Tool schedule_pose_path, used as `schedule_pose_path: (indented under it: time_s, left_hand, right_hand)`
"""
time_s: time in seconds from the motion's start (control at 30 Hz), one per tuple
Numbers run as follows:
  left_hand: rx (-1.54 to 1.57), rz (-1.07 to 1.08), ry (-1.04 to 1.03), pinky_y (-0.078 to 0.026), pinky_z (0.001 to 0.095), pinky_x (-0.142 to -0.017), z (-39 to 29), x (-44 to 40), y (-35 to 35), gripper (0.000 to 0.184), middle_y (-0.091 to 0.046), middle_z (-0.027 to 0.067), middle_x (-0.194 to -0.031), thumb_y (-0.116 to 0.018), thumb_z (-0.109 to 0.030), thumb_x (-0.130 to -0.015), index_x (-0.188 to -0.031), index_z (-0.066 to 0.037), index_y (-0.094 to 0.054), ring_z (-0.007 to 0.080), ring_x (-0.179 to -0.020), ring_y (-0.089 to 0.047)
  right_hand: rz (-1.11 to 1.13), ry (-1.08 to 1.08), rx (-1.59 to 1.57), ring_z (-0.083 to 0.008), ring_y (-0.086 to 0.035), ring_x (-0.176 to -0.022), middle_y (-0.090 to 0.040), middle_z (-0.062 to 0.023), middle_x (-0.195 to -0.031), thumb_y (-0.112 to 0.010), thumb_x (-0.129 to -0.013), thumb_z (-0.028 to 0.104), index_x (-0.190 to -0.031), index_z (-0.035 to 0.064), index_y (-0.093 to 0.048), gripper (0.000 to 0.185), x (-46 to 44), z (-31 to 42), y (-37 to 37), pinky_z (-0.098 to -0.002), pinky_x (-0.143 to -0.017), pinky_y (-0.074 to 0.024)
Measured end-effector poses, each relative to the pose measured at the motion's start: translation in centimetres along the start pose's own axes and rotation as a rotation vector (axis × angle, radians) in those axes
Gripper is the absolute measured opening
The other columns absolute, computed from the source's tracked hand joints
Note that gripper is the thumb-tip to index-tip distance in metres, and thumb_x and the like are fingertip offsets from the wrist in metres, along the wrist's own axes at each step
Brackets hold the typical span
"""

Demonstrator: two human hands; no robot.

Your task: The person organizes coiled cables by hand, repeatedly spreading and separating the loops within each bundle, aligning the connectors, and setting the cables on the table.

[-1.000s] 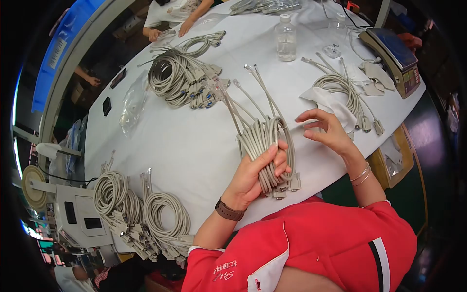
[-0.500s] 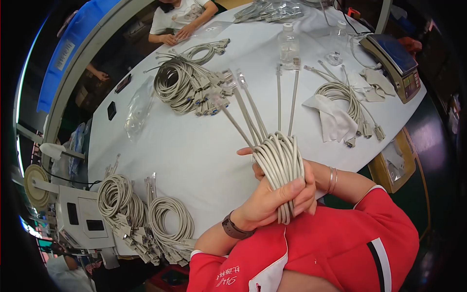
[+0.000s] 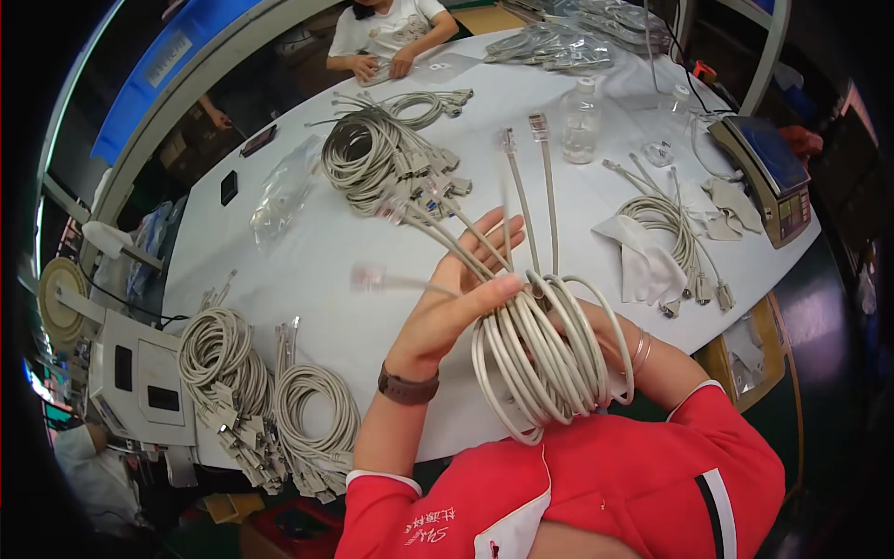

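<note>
A bundle of coiled grey cables (image 3: 549, 363) is held up in front of my chest, its loops fanned apart. Several cable ends with clear plugs stick up and out to the left from it. My left hand (image 3: 456, 293) is at the upper left of the coil, fingers stretched out behind the cable ends and thumb across their front. Behind the coil's right side, my right hand (image 3: 585, 324) supports the bundle from within; the loops hide most of its fingers.
A pile of coiled cables (image 3: 358, 163) lies mid-table, with more coils (image 3: 317, 410) at front left. To the right are cables with a white cloth (image 3: 643, 256) and a scale (image 3: 768, 177). Bottles (image 3: 582, 121) stand behind. Another person (image 3: 391, 42) works across the table.
My left hand has let go of the coil's lower front and moved up to the cable ends, fingers opening. The loops have spread wider, and one plug end now swings out left.
</note>
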State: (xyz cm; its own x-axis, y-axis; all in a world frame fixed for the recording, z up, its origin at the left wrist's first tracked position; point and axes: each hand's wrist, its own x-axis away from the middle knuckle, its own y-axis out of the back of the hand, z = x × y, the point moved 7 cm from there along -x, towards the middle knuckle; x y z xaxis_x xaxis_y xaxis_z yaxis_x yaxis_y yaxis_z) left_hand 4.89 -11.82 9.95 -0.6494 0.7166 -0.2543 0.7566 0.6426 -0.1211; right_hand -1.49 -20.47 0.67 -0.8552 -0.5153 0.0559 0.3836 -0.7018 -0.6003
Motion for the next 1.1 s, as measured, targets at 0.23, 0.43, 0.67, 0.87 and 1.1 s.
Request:
schedule_pose_path:
  time_s: [0.23,0.43,0.67,0.87,1.1]
  left_hand:
    - [0.657,0.115,0.249,-0.051,0.0456,-0.095,2.6,-4.8,2.3,0.033,-0.065,0.0124,-0.103,-0.050,-0.018,-0.097,-0.120,0.005,-0.051,0.0332,-0.102,-0.064]
    - [0.701,-0.087,0.202,-0.049,0.0480,-0.098,2.0,-4.4,4.6,0.032,-0.065,0.0139,-0.107,-0.048,-0.019,-0.098,-0.118,0.006,-0.052,0.0342,-0.103,-0.063]
    - [0.746,-0.076,0.082,-0.049,0.0464,-0.097,1.0,-4.1,5.7,0.034,-0.064,0.0196,-0.109,-0.048,-0.023,-0.099,-0.114,0.005,-0.056,0.0363,-0.107,-0.061]
    - [0.747,-0.003,0.036,-0.045,0.0454,-0.102,-0.3,-4.1,5.1,0.039,-0.063,0.0193,-0.113,-0.044,-0.028,-0.100,-0.117,0.004,-0.055,0.0349,-0.110,-0.060]
    - [0.521,-0.056,0.019,-0.042,0.0449,-0.104,-1.4,-2.5,6.1,0.061,-0.046,0.0230,-0.136,-0.046,-0.041,-0.097,-0.134,0.006,-0.038,0.0336,-0.126,-0.047]
  right_hand:
    - [0.015,-0.024,0.078,-0.0138,-0.056,-0.087,-0.056,-0.0064,-0.104,-0.077,-0.076,0.016,-0.121,0.0051,-0.045,0.057,-1.2,0.3,-0.8,-0.0288,-0.073,-0.0478]
    - [0.032,-0.030,0.112,-0.0131,-0.058,-0.081,-0.059,-0.0065,-0.098,-0.076,-0.077,0.015,-0.114,0.0030,-0.050,0.048,-2.3,-0.1,-1.5,-0.0277,-0.068,-0.0488]
    - [-0.066,0.004,0.238,-0.0123,-0.059,-0.074,-0.061,-0.0065,-0.090,-0.076,-0.078,0.014,-0.107,0.0006,-0.055,0.037,-0.9,2.1,-1.5,-0.0263,-0.061,-0.0501]
    - [-0.155,0.070,0.374,-0.0116,-0.060,-0.068,-0.064,-0.0066,-0.083,-0.075,-0.079,0.013,-0.100,-0.0015,-0.060,0.029,-0.2,4.3,-1.9,-0.0251,-0.055,-0.0511]
    - [-0.300,0.269,0.813,-0.0122,-0.058,-0.066,-0.062,-0.0048,-0.078,-0.067,-0.079,0.004,-0.100,-0.0018,-0.059,0.024,-0.9,9.3,-0.3,-0.0278,-0.060,-0.0494]
